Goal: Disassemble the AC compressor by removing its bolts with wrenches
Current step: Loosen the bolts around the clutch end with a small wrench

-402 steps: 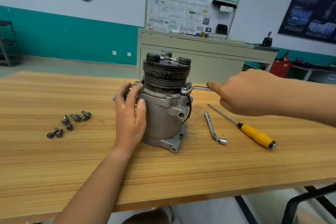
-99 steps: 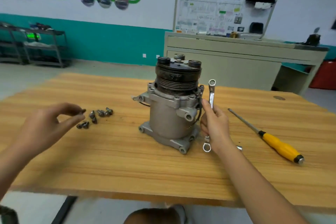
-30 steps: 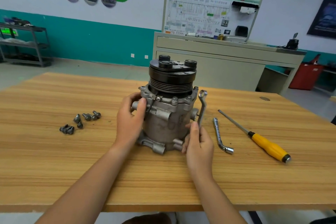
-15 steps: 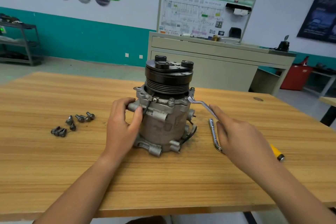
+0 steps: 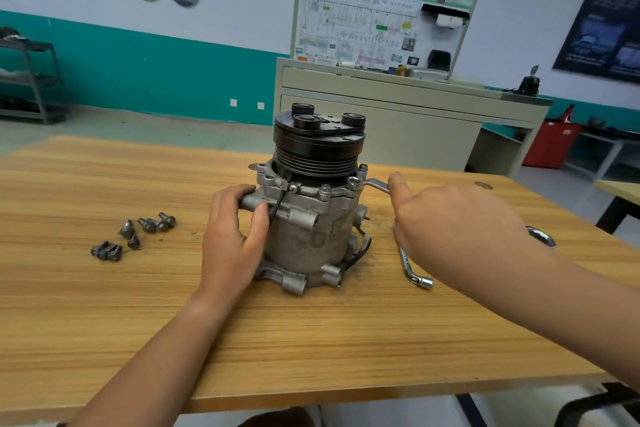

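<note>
Grey cast-metal compressor (image 5: pixel 308 236), ribbed black pulley (image 5: pixel 317 149): left hand's (image 5: pixel 232 236) grip wraps its lug (image 5: pixel 251 202); right hand's (image 5: pixel 460 225) clasps bent steel wrench (image 5: pixel 375 183).

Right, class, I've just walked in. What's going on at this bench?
A person is taking apart an AC compressor that stands upright on a wooden table. The left hand grips the upper housing to steady it. The right hand holds a wrench whose end sits on a bolt at the top flange. Several loose bolts lie on the table to the left, and an L-shaped socket wrench lies unused on the right.
</note>
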The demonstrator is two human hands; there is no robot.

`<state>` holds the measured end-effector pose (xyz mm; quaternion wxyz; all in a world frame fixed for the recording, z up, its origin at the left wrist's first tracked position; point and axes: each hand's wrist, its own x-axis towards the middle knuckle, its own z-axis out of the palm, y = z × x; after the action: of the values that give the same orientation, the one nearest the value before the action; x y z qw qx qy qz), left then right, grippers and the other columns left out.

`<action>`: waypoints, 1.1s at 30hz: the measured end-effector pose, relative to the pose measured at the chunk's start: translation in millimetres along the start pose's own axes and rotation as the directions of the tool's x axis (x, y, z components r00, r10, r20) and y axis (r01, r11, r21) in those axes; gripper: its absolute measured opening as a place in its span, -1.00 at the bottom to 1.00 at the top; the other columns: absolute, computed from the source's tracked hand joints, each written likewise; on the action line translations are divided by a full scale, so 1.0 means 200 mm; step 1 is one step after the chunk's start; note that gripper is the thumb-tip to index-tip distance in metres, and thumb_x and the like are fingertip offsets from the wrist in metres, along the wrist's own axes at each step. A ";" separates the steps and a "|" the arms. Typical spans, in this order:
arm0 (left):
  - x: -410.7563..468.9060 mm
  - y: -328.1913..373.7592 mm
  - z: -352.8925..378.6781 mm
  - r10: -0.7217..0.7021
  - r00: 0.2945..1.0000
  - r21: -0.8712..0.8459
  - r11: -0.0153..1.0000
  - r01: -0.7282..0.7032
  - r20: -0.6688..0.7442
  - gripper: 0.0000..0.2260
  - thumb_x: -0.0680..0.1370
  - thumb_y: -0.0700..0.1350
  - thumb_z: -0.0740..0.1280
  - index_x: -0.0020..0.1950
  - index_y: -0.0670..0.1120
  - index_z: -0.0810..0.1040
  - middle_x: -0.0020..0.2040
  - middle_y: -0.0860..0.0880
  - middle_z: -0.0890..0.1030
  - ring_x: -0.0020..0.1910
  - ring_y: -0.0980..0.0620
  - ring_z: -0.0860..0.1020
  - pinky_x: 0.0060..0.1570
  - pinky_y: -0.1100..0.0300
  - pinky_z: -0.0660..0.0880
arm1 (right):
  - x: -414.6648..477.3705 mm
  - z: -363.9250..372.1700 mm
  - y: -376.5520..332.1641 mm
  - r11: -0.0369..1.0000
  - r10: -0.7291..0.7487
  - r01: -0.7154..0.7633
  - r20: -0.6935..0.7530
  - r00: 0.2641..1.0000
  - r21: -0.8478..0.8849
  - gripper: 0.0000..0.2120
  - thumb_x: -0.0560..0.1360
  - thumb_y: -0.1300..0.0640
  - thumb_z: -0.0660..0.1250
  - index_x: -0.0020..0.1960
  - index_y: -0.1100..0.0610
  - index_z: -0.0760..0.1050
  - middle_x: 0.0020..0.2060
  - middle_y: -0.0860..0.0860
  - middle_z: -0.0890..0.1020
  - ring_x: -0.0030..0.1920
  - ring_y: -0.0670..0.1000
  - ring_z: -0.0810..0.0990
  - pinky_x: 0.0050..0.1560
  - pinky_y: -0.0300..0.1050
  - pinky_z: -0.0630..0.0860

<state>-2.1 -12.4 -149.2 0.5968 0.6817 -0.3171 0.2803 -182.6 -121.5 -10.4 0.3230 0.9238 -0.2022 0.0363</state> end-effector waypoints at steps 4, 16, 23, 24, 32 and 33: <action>0.00 0.00 0.00 -0.018 1.000 -0.002 1.000 0.018 0.008 -0.71 0.51 -0.08 0.21 0.17 -0.19 0.47 0.07 0.00 0.46 0.03 0.25 0.38 -0.01 0.57 0.27 | -0.01 -0.02 -0.05 0.998 0.017 -0.017 0.018 1.000 0.054 -0.39 0.54 0.34 0.11 0.47 0.32 -0.15 -0.43 0.09 0.32 -0.50 0.02 0.22 -0.59 -0.15 0.12; 0.00 0.02 0.01 -0.034 0.999 -0.031 0.999 0.034 0.018 -0.68 0.52 -0.07 0.18 0.20 -0.19 0.45 0.08 0.01 0.44 0.02 0.25 0.36 0.00 0.40 0.28 | 0.01 -0.18 -0.11 0.995 -0.050 0.030 0.202 0.978 0.098 -0.53 0.56 0.38 0.02 0.45 0.37 0.02 0.35 0.27 0.29 0.17 0.20 0.45 -0.29 -0.07 0.33; 0.00 -0.01 0.00 -0.034 0.999 0.016 0.999 0.034 0.023 -0.73 0.57 -0.18 0.26 0.25 -0.21 0.41 0.14 0.01 0.41 0.09 0.27 0.33 0.01 0.49 0.24 | 0.04 -0.03 0.09 0.980 -0.173 0.172 -0.002 0.985 -0.105 -0.73 0.57 0.09 0.06 0.22 0.16 0.24 -0.44 -0.03 0.30 -0.48 -0.08 0.25 -0.55 -0.22 0.15; 0.00 -0.01 0.00 -0.034 0.999 0.024 0.999 0.034 0.022 -0.72 0.56 -0.19 0.27 0.26 -0.21 0.41 0.14 0.01 0.40 0.10 0.28 0.32 0.02 0.49 0.23 | 0.06 0.00 0.12 0.977 -0.199 0.196 -0.026 0.980 -0.088 -0.73 0.57 0.04 0.04 0.21 0.13 0.24 -0.44 -0.05 0.29 -0.48 -0.09 0.24 -0.54 -0.22 0.14; 0.01 0.00 -0.01 0.015 0.999 0.093 0.996 -0.020 0.051 -0.54 0.51 0.09 0.13 0.27 -0.19 0.40 0.12 0.04 0.38 0.06 0.30 0.30 0.03 0.37 0.25 | 0.34 0.23 0.23 0.969 -0.247 0.238 -0.239 0.939 -0.067 -0.72 0.59 0.21 0.08 0.29 0.10 0.30 -0.21 -0.03 0.52 -0.36 -0.05 0.44 -0.44 -0.27 0.24; 0.01 0.00 -0.01 0.015 0.999 0.100 0.995 -0.020 0.051 -0.50 0.49 0.13 0.10 0.28 -0.18 0.39 0.12 0.05 0.37 0.05 0.31 0.29 0.04 0.28 0.28 | 0.38 0.26 0.21 0.972 -0.232 0.229 -0.296 0.927 -0.047 -0.71 0.57 0.26 0.11 0.27 0.13 0.34 -0.14 0.01 0.57 -0.27 0.01 0.52 -0.35 -0.24 0.33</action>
<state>0.2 -10.9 -147.3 0.5510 0.7150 -0.3234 0.2838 -132.8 -209.6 -12.0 0.3570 0.9232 -0.0412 0.1364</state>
